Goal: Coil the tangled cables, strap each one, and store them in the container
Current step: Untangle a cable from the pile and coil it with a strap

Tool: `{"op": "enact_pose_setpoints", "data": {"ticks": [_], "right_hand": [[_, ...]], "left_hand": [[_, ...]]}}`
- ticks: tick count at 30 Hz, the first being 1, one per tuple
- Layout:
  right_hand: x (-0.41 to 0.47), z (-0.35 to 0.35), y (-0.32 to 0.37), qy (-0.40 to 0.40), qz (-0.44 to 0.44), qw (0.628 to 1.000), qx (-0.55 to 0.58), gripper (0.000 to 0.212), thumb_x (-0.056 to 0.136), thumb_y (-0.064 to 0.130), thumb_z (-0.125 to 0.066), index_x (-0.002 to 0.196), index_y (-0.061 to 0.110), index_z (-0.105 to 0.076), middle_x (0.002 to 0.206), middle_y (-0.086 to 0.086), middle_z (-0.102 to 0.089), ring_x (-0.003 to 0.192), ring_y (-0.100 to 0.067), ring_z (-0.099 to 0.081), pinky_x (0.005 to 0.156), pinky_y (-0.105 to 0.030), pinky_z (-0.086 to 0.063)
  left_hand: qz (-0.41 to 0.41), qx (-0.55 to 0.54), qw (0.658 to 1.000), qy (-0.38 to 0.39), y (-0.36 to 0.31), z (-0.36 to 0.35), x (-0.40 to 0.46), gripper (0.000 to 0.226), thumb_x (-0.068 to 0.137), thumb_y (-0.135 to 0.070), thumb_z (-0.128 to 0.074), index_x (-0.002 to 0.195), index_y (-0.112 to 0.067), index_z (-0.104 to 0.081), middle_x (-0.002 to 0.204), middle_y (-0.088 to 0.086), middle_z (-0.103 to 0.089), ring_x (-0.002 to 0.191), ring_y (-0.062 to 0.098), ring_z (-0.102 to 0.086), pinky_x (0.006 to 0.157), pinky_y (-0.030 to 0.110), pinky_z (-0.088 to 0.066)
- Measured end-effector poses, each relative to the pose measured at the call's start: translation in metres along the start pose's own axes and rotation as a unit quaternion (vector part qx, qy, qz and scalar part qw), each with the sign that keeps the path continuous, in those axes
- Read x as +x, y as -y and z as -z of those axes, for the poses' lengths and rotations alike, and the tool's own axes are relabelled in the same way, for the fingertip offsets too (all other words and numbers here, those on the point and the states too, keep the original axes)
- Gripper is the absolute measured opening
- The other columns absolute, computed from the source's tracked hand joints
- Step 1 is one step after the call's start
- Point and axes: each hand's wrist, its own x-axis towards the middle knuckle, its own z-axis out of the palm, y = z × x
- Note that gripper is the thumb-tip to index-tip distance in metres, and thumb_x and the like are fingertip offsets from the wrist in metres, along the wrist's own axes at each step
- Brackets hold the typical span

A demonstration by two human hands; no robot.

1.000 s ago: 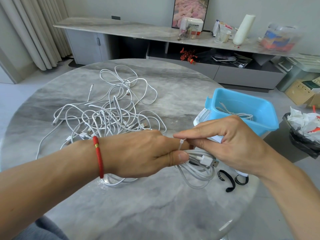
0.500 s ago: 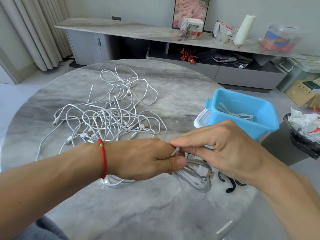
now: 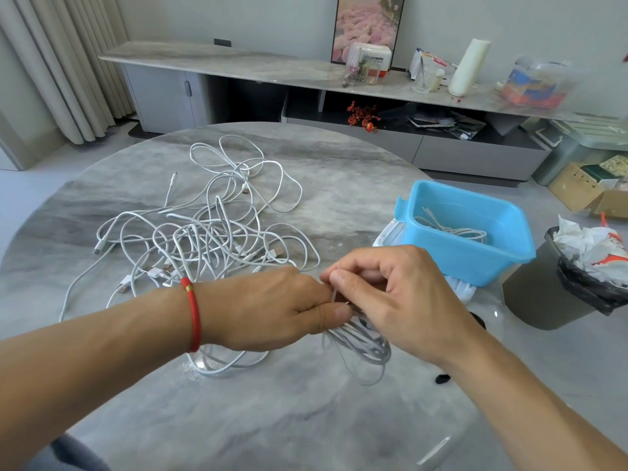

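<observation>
Drawn closer together than a second ago, both hands meeting over the bench's near right edge: left hand (image 3: pixel 272 311) clamped round the coiled cable (image 3: pixel 365 348), right hand (image 3: pixel 390 297) fingers (image 3: pixel 339 277) pinching a thin white strap (image 3: pixel 334 295) at the bundle's neck. USB plug, visible earlier, now hidden. Probably cinching, so nearly ready for the glossy blue plastic container (image 3: pixel 475 256) at the right edge, one coil already inside. Limp, smooth white tangle (image 3: pixel 204 232) left mid-bench on polished marble.
</observation>
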Motion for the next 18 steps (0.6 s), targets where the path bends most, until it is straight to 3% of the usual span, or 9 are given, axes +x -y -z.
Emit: {"op": "enact_pose_setpoints", "data": {"ticks": [3, 7, 9, 10, 12, 13, 14, 16, 18], "right_hand": [[0.003, 0.0, -0.001, -0.02, -0.055, 0.997, 0.053, 0.017, 0.1, 0.015, -0.064, 0.092, 0.017, -0.079, 0.077, 0.008, -0.079, 0.069, -0.012, -0.076, 0.058, -0.021, -0.058], [0.01, 0.002, -0.004, -0.079, -0.163, 0.964, 0.192, 0.021, 0.107, 0.014, -0.051, 0.1, 0.005, -0.068, 0.085, -0.007, -0.08, 0.08, -0.023, -0.079, 0.07, -0.032, -0.064], [0.013, 0.001, -0.003, -0.071, -0.25, 0.896, 0.361, 0.022, 0.111, 0.015, -0.044, 0.105, 0.002, -0.061, 0.091, -0.014, -0.08, 0.085, -0.029, -0.079, 0.07, -0.037, -0.065], [0.015, 0.0, -0.002, -0.073, -0.286, 0.832, 0.47, 0.022, 0.111, 0.015, -0.043, 0.105, 0.002, -0.059, 0.089, -0.015, -0.079, 0.083, -0.029, -0.079, 0.067, -0.038, -0.065], [0.017, 0.002, -0.003, -0.094, -0.321, 0.71, 0.619, 0.019, 0.109, 0.013, -0.045, 0.098, 0.005, -0.06, 0.073, -0.009, -0.071, 0.068, -0.023, -0.076, 0.065, -0.04, -0.064], [0.019, 0.004, -0.004, -0.085, -0.33, 0.683, 0.646, 0.018, 0.107, 0.011, -0.046, 0.097, 0.006, -0.06, 0.068, -0.007, -0.066, 0.061, -0.019, -0.072, 0.068, -0.038, -0.064], [0.02, 0.005, -0.005, -0.061, -0.336, 0.68, 0.649, 0.016, 0.104, 0.007, -0.047, 0.096, 0.006, -0.061, 0.068, -0.006, -0.065, 0.058, -0.017, -0.07, 0.066, -0.033, -0.063], [0.024, 0.005, -0.007, -0.021, -0.343, 0.714, 0.61, 0.017, 0.095, -0.001, -0.049, 0.094, 0.006, -0.065, 0.072, -0.007, -0.068, 0.059, -0.015, -0.069, 0.062, -0.032, -0.061], [0.025, -0.004, -0.009, -0.033, -0.372, 0.731, 0.572, 0.019, 0.097, -0.002, -0.048, 0.09, 0.01, -0.062, 0.06, -0.002, -0.057, 0.051, -0.011, -0.058, 0.059, -0.032, -0.058]], "left_hand": [[-0.033, 0.065, 0.997, -0.011, 0.0, 0.002, -0.002, 0.049, 0.088, -0.067, -0.021, 0.065, -0.027, -0.038, 0.052, -0.005, -0.038, 0.049, 0.01, -0.044, 0.054, 0.021, -0.03], [-0.054, 0.092, 0.993, -0.043, -0.006, -0.008, -0.002, 0.054, 0.092, -0.066, -0.019, 0.066, -0.024, -0.041, 0.05, -0.005, -0.036, 0.048, 0.011, -0.04, 0.056, 0.025, -0.028], [-0.064, 0.056, 0.994, -0.075, -0.009, -0.007, -0.001, 0.051, 0.095, -0.063, -0.024, 0.064, -0.027, -0.043, 0.047, -0.005, -0.035, 0.046, 0.01, -0.04, 0.053, 0.02, -0.029], [-0.059, 0.031, 0.994, -0.091, -0.01, -0.005, 0.0, 0.048, 0.095, -0.06, -0.028, 0.06, -0.031, -0.042, 0.046, -0.005, -0.035, 0.045, 0.009, -0.04, 0.051, 0.015, -0.028], [-0.018, -0.06, 0.993, -0.101, -0.008, -0.002, 0.002, 0.051, 0.095, -0.061, -0.034, 0.054, -0.033, -0.044, 0.046, -0.005, -0.037, 0.042, 0.008, -0.038, 0.048, 0.01, -0.028], [0.015, -0.154, 0.984, -0.091, -0.006, -0.001, 0.001, 0.055, 0.095, -0.064, -0.036, 0.053, -0.029, -0.044, 0.046, -0.007, -0.035, 0.04, 0.008, -0.034, 0.044, 0.014, -0.03], [0.045, -0.274, 0.958, -0.072, -0.005, 0.0, 0.001, 0.059, 0.093, -0.068, -0.038, 0.053, -0.025, -0.042, 0.047, -0.01, -0.03, 0.039, 0.012, -0.027, 0.039, 0.018, -0.027], [0.091, -0.466, 0.879, -0.044, -0.001, 0.004, 0.002, 0.058, 0.088, -0.073, -0.041, 0.057, -0.025, -0.039, 0.054, -0.008, -0.02, 0.041, 0.011, -0.013, 0.039, 0.014, -0.015], [0.132, -0.53, 0.835, -0.068, 0.005, 0.004, 0.006, 0.058, 0.089, -0.076, -0.043, 0.062, -0.025, -0.041, 0.058, -0.008, -0.018, 0.043, 0.009, -0.01, 0.039, 0.012, -0.012]]}}
